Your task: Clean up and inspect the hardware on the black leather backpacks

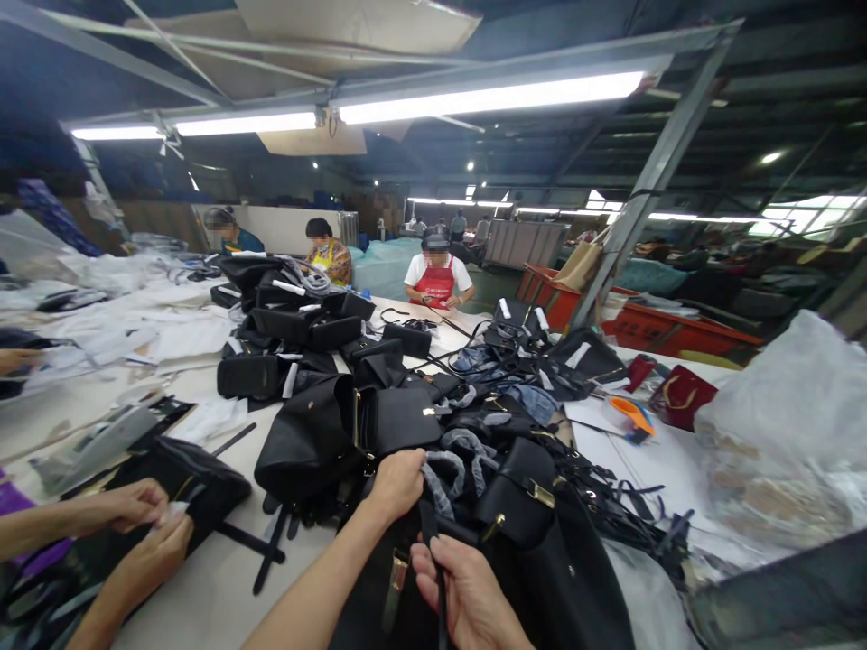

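right hand (464, 582) | black strap (429, 522) between thumb and fingers | left hand (399, 485) beyond

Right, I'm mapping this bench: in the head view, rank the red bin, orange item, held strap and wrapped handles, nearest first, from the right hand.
From the right hand:
1. Black strap, in its fingers.
2. Wrapped handles, just beyond it.
3. Orange item, off to the right.
4. Red bin, far back, right.
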The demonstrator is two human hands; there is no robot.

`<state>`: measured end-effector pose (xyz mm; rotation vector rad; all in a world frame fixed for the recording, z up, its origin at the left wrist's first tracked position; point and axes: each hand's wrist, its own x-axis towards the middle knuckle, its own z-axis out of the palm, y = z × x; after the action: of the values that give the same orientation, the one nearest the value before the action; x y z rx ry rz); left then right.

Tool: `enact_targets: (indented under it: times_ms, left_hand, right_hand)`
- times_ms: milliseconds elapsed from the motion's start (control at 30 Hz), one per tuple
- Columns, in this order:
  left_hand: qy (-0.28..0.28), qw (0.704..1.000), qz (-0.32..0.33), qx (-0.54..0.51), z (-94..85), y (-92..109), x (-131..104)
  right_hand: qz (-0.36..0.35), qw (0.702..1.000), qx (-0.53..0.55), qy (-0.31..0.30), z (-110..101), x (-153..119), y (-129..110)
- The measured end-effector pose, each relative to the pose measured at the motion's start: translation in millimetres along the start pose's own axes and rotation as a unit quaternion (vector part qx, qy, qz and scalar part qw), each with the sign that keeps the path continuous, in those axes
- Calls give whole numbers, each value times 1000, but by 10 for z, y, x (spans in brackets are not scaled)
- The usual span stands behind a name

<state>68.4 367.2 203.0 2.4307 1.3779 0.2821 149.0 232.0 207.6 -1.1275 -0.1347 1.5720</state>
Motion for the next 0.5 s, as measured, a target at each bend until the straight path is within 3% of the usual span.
enact_targets:
  times_ms: [133,367,500]
  left_hand:
    - [18,1000,16,-15,-128,-1,-254]
    - [45,995,7,-90,-281,60,-671]
    - [69,984,-38,-157,-303,58,-746]
  right_hand:
    - [-1,998,29,54,99,17,80]
    - [-79,994,23,67,232,81,348]
    - [-124,990,-43,46,231,44,409]
